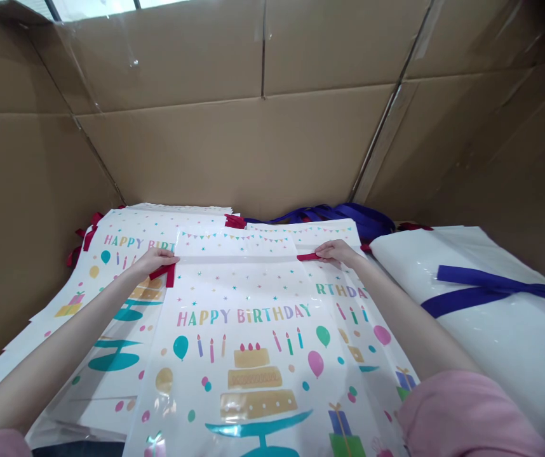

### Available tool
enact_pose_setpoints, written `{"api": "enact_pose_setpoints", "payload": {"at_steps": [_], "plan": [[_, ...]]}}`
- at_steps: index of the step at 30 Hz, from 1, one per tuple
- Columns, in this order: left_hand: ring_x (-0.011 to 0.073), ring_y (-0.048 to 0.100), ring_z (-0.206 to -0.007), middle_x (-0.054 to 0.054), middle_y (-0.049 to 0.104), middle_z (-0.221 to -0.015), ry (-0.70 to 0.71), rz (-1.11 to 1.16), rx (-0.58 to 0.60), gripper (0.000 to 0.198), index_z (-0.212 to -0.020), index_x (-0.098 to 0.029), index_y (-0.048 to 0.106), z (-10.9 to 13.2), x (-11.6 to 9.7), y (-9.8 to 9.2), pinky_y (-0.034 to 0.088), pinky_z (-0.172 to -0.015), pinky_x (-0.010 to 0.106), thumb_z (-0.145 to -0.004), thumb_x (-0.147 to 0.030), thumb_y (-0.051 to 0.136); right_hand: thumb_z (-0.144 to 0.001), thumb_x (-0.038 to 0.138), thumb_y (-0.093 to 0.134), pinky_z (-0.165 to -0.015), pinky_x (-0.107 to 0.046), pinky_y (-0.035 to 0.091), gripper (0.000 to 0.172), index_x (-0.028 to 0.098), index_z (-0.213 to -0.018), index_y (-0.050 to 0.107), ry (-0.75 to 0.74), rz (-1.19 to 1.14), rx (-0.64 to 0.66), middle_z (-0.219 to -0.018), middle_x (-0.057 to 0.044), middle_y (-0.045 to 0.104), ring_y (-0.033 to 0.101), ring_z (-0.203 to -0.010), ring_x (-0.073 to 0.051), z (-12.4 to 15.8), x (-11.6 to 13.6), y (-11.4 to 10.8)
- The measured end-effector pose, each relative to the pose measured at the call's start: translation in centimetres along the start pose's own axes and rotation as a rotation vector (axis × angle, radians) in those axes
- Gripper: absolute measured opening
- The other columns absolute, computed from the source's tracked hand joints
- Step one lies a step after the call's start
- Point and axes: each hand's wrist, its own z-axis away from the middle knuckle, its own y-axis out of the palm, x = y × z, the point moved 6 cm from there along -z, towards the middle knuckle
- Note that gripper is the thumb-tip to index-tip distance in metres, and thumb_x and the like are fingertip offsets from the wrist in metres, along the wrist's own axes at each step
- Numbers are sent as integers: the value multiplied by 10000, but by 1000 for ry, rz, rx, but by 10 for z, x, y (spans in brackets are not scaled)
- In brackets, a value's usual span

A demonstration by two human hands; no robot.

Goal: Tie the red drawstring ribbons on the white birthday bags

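Pink sleeves (467, 412) up close, and there's the birthday bag (248, 336) between left hand (159, 259) and right hand (336, 251), both equally near, both pinching red ribbon (171, 275) at its upper sides, long axis running back toward the cardboard box's far wall (253, 152).

Brown cardboard walls (191, 152) (creased); bright light (96, 9) upper left.
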Motion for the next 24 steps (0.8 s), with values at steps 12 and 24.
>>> {"api": "enact_pose_setpoints", "payload": {"at_steps": [12,24], "plan": [[147,559,-577,19,644,-643,21,45,27,406,-693,-158,672,1,0,2,402,-521,233,-467,-456,829,-653,192,769,-654,-248,581,107,135,-686,685,-22,119,-79,-651,-64,691,660,-620,-156,-1,2,4],[142,550,-559,18,647,-617,21,29,3,432,-681,-138,685,4,-5,3,394,-524,239,-415,-436,851,-614,138,777,-664,-261,590,113,131,-662,675,3,94,-96,-622,-55,685,652,-583,-151,3,3,7]]}}
